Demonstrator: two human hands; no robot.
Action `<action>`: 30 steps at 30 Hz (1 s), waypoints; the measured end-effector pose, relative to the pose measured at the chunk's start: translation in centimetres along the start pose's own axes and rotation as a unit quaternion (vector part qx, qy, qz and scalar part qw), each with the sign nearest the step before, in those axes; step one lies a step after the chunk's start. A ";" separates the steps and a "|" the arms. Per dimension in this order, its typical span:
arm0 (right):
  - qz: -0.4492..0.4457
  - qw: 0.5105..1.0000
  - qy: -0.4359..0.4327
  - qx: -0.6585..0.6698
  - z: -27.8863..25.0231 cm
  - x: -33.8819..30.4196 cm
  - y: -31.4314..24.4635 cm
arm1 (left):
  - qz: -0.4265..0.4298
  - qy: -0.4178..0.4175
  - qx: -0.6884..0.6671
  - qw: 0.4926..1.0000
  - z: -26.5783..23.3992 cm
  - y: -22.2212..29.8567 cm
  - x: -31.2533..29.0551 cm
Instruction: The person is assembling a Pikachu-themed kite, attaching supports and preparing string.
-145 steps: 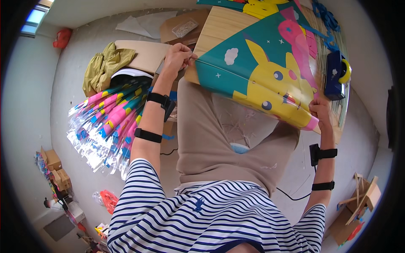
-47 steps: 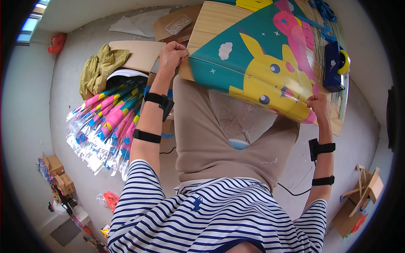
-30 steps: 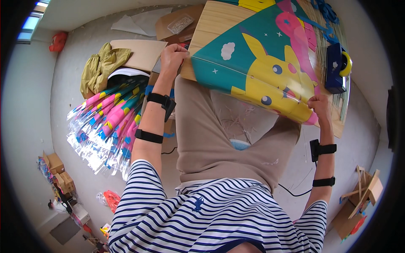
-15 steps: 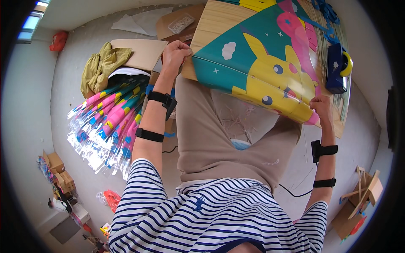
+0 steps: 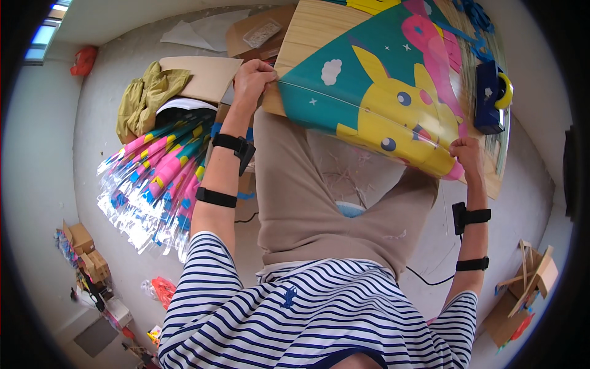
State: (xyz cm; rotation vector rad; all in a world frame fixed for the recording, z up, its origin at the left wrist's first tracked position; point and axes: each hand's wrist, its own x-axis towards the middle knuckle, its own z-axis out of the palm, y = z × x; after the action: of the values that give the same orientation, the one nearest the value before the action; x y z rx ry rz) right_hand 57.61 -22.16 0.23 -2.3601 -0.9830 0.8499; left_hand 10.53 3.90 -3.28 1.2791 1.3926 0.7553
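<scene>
A glossy printed plastic sheet point(image 5: 335, 107), teal with a yellow cartoon animal, lies across the wooden tabletop point(image 5: 313, 27). Its near edge curls over the front of the table. At the sheet's left corner, my left hand point(image 5: 251, 81) is closed, fingertips pinching the corner. My right hand point(image 5: 469, 157) pinches the near right edge, beside the pink tip of the print. The sheet is stretched between both hands, with a straight crease running along it. What lies under my fingertips is hidden.
On the table's right stand a dark blue tape dispenser point(image 5: 487, 101) with a yellow roll, thin rods and blue ribbon point(image 5: 476, 18). Left of my legs, shiny rolled plastic sheets point(image 5: 163, 175) spill from a cardboard box point(image 5: 203, 77), with an olive cloth point(image 5: 144, 101) beside it.
</scene>
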 end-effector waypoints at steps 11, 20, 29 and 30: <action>-0.020 0.997 0.022 -0.071 1.3 1.6 2.1 | 0.014 -0.039 0.017 0.999 -0.9 -0.2 0.1; 0.005 0.999 0.028 -0.045 1.2 0.6 0.7 | 0.005 -0.030 0.015 0.999 -0.5 0.1 0.1; 0.003 0.998 0.034 -0.052 1.4 0.2 -0.1 | 0.002 -0.030 0.014 0.999 -0.7 -0.2 0.3; 0.000 0.998 0.035 -0.057 1.4 0.2 -0.1 | 0.003 -0.031 0.011 0.999 -0.7 -0.3 0.3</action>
State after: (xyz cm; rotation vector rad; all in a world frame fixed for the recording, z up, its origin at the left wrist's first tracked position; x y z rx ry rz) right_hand 56.77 -21.71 -0.80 -2.4671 -1.0282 0.7243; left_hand 9.85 4.27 -3.43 1.3128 1.3506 0.6995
